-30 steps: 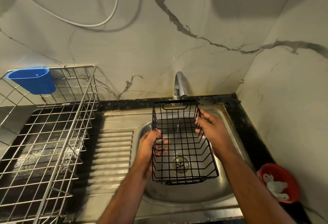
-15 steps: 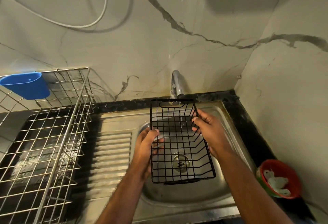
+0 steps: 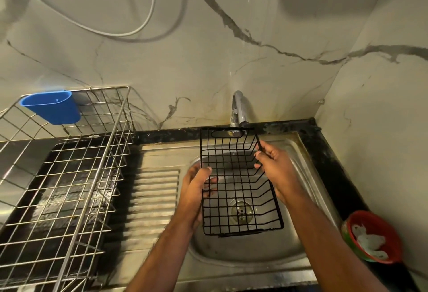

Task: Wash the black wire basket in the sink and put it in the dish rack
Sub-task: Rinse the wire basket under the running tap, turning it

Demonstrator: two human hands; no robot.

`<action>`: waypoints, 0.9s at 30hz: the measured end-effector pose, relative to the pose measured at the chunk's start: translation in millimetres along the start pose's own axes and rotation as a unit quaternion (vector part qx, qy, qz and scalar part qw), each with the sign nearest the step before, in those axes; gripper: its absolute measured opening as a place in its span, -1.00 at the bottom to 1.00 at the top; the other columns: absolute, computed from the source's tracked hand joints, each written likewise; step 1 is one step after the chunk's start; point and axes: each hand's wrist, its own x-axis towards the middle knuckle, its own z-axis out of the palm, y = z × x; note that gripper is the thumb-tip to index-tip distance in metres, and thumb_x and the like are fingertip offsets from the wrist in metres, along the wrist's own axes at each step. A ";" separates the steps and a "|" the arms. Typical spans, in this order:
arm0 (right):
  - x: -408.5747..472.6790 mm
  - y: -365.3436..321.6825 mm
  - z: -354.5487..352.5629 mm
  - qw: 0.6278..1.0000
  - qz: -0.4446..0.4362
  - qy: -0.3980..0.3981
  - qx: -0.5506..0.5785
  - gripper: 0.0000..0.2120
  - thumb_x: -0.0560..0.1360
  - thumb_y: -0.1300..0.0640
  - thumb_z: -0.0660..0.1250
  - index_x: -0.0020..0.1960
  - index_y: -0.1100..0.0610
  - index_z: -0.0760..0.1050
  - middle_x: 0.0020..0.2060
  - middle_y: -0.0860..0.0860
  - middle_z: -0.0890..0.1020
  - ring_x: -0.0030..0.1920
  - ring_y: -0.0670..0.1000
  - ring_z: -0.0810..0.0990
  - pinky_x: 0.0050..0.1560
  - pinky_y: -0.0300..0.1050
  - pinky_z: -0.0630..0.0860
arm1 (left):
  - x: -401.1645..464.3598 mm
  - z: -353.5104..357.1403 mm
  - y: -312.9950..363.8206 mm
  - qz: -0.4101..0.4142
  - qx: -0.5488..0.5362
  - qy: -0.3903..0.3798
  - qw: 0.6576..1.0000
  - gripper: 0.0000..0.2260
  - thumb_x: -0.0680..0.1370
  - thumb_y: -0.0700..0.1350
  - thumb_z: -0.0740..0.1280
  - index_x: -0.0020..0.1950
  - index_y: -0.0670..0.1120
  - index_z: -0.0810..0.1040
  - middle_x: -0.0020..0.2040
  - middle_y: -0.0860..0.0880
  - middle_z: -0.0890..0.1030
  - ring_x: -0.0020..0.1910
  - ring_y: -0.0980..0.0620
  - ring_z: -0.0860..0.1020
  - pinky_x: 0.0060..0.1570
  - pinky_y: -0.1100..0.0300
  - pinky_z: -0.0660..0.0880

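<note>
The black wire basket (image 3: 238,183) hangs open side up above the round steel sink (image 3: 245,252), its far end under the chrome tap (image 3: 238,111). My left hand (image 3: 196,189) grips its left rim, fingers curled through the wires. My right hand (image 3: 275,166) grips the right rim, thumb and fingers pinching the top wire. The drain shows through the basket's bottom. The steel wire dish rack (image 3: 69,187) stands to the left on the counter.
A blue plastic cup holder (image 3: 52,106) hangs on the rack's back left corner. The ribbed drainboard (image 3: 152,196) lies between rack and sink. A red bowl (image 3: 372,236) with white scraps sits at the right, against the marble wall.
Both hands keep hold of the basket over the sink; it has barely shifted. The camera's view tilted slightly, nothing else moved.
</note>
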 end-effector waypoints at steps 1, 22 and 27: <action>-0.7 -1.2 -1.8 1.000 -0.001 0.002 -0.007 -0.55 0.61 0.20 0.30 0.49 0.02 0.39 0.25 -0.07 0.61 0.00 -0.08 0.66 0.13 -0.04 0.63 | 0.2 0.8 0.3 -0.006 -0.001 -0.003 1.000 -0.55 0.46 0.02 0.44 0.31 -0.08 0.54 0.09 -0.11 0.72 0.03 -0.10 0.71 -0.12 0.05 0.59; -12.9 -18.0 -55.1 0.993 -0.041 0.058 -0.095 -0.54 0.57 0.22 0.34 0.46 0.10 0.43 0.07 0.04 0.65 -0.17 -0.11 0.62 -0.24 -0.35 0.48 | 5.6 37.3 -13.3 -0.090 0.009 -0.092 0.992 -0.45 0.46 0.11 0.37 0.24 -0.32 0.58 0.10 -0.28 0.68 -0.07 -0.10 0.70 -0.17 0.06 0.63; -15.1 -18.0 -61.5 0.994 -0.040 0.065 -0.083 -0.53 0.56 0.25 0.34 0.46 0.11 0.43 0.01 -0.07 0.62 -0.19 -0.11 0.61 -0.20 -0.31 0.51 | 12.5 42.0 -18.8 -0.082 0.004 -0.107 0.991 -0.39 0.43 0.12 0.38 0.30 -0.30 0.55 0.20 -0.31 0.64 -0.02 -0.11 0.70 -0.20 0.06 0.62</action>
